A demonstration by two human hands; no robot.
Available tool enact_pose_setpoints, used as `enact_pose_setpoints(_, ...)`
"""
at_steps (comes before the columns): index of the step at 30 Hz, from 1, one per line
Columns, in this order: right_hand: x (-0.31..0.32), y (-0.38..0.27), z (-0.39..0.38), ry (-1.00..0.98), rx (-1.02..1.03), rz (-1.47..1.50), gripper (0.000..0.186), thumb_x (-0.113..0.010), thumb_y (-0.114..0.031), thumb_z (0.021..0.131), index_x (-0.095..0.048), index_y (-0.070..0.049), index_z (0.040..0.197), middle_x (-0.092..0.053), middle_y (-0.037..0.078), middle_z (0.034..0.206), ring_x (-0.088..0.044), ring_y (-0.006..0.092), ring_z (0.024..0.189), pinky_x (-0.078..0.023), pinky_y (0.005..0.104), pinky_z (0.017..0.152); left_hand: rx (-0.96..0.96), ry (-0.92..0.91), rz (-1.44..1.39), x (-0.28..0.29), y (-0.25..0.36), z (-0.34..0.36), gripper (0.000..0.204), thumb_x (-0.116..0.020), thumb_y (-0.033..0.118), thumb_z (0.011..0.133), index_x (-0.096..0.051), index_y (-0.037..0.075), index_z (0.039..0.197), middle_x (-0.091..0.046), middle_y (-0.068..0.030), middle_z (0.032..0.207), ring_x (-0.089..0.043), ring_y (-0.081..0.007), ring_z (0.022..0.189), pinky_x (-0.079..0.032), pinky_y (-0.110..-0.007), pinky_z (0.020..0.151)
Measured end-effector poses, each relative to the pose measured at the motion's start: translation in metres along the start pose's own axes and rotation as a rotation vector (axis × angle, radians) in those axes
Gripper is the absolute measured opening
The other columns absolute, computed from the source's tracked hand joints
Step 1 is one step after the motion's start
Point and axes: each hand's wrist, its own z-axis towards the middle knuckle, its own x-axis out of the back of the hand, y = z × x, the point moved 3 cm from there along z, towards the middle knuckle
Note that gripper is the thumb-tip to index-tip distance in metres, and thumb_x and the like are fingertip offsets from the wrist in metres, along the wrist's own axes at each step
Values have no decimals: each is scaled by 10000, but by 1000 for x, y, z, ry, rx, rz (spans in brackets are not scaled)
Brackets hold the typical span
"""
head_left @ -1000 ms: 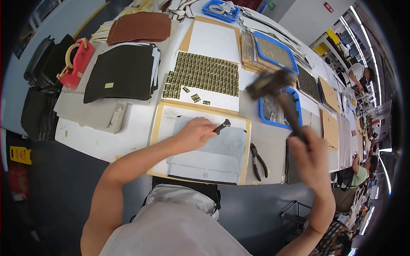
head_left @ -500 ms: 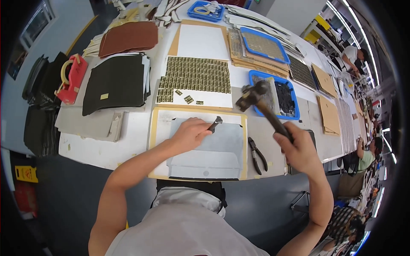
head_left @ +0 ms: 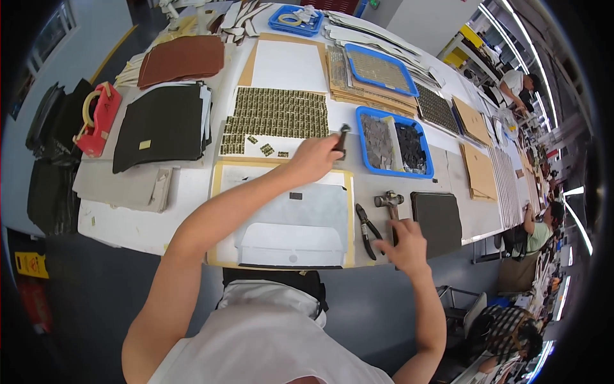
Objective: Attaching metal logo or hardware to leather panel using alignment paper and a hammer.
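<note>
My left hand [head_left: 313, 159] has moved beyond the board and grips a short dark metal punch [head_left: 342, 137], its tip pointing up. A hammer [head_left: 390, 200] lies on the table to the right, its head away from me. Over its handle is my right hand [head_left: 409, 248], with thumb and fingers apart; whether they touch the handle is unclear. Black-handled pliers [head_left: 366, 233] lie just left of the hammer. On the yellow-edged board [head_left: 217, 211] rests a pale grey sheet [head_left: 320, 214], with a small dark rectangle [head_left: 295, 196] on it.
Rows of small gold-and-black pieces [head_left: 281, 112] cover a white sheet behind the board. A blue tray [head_left: 430, 165] holds grey and black pieces. Dark sheets [head_left: 438, 224] lie right of the hammer. Black panels [head_left: 163, 121] and a red tape dispenser [head_left: 101, 125] stand at left.
My right hand has lowered the hammer onto the table, and its fingers have spread. My left hand has carried the punch forward and right, off the grey sheet, uncovering the dark rectangle.
</note>
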Motion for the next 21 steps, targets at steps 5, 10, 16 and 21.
enact_pose_setpoints(5,-18,-21,17,-285,-65,108,604,-882,-350,711,-677,-36,1185,-682,163,1056,-689,380,965,-561,454,835,-13,-178,88,-51,-14,36,223,-654,186,947,-632,39,1114,-703,-240,891,-681,-439,870,-507,-539,767)
enact_pose_setpoints(10,-28,6,33,-499,-446,348,633,-802,-217,681,-634,9,1249,-682,161,1031,-705,324,873,-559,401,820,-48,-234,181,-39,-10,32,287,-662,200,946,-651,40,1184,-716,-231,933,-685,-433,896,-523,-527,799)
enact_pose_setpoints(16,-41,-12,44,-164,-71,289,482,-652,2,721,-586,-3,1199,-677,126,896,-672,268,714,-536,411,626,-157,-80,284,-1,20,-40,350,-721,215,907,-678,55,1216,-729,-160,1026,-673,-372,967,-530,-467,859)
enact_pose_setpoints(21,-39,-89,75,-39,236,-105,395,-685,-8,701,-566,-62,1074,-613,132,937,-651,346,953,-556,478,710,-190,-219,344,14,46,-169,437,-755,390,854,-704,79,1157,-695,-97,1184,-595,-305,1198,-467,-486,1003)
